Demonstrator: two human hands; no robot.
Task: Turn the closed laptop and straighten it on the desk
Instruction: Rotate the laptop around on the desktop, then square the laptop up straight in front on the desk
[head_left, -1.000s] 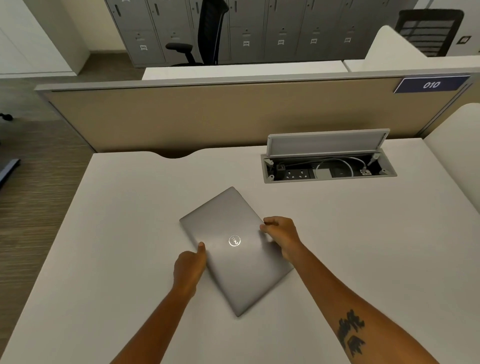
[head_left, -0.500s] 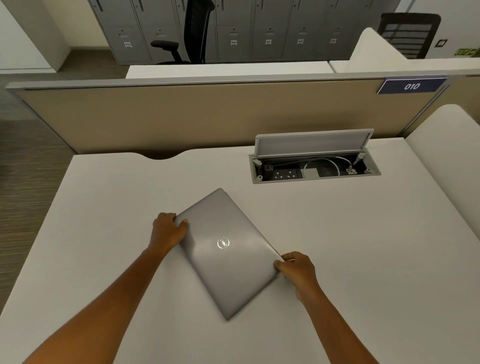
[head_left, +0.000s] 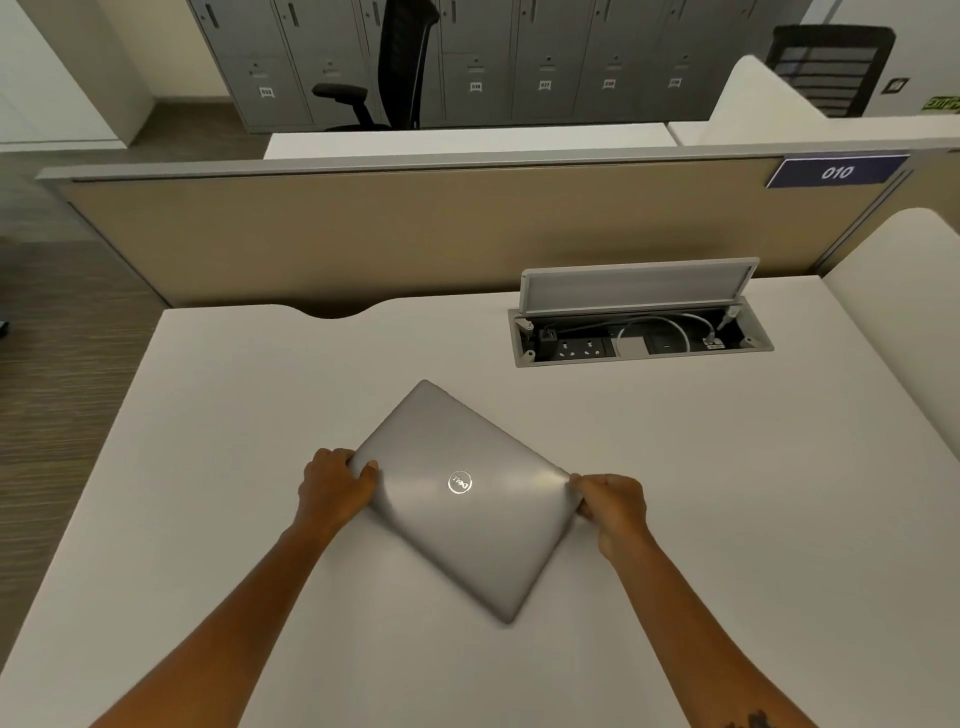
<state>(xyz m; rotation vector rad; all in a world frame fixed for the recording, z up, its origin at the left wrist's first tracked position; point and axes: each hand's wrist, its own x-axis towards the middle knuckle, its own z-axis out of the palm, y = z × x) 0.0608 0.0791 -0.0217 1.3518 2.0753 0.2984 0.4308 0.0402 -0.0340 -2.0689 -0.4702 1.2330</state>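
Laptop (head_left: 457, 493): closed, silver-grey, matte lid with a round logo badge near the middle; rounded corners; laid flat on the desk (head_left: 727, 493), set askew so that one corner is pointed at the partition and the opposite corner at the near edge.
Laptop position: centre of the desk, a little to the left of the cable box and well apart from it.
Left hand (head_left: 335, 486): closed around the laptop's left corner, thumb laid on the lid, fingers curled under the edge.
Right hand (head_left: 613, 506): clamped on the laptop's right corner, fingers folded over the edge.
Cable box (head_left: 641, 338): recessed in the desk, lid (head_left: 636, 286) propped open toward the partition; sockets, a dark plug and a looped white cable are held inside.
Partition (head_left: 415, 234): beige panel along the far edge of the desk, fitted with a blue plate (head_left: 836, 171) marked 010.
Background: grey lockers (head_left: 545, 57) with numbered tags and a black office chair (head_left: 400, 62).
Hard to make out: locker numbers are blurred; the fingertips under the laptop are hidden; both forearms are cut off by the lower frame edge.
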